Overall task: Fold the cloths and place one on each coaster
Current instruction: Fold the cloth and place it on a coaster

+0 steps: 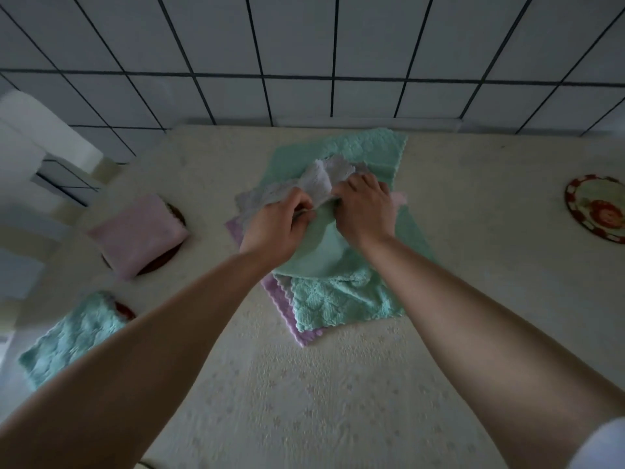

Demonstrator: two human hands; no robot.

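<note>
Both hands, left [275,228] and right [363,211], pinching white cloth [319,179] above heaped cloths [324,262]

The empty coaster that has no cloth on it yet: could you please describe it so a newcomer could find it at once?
Start at the cream table below the tiled wall and look to its far right edge, well away from the cloth pile. There lies the bare coaster, round with a red-and-white rim. Unlike the two coasters on the left, hidden under the folded pink cloth and folded teal cloth, nothing covers it.
</note>
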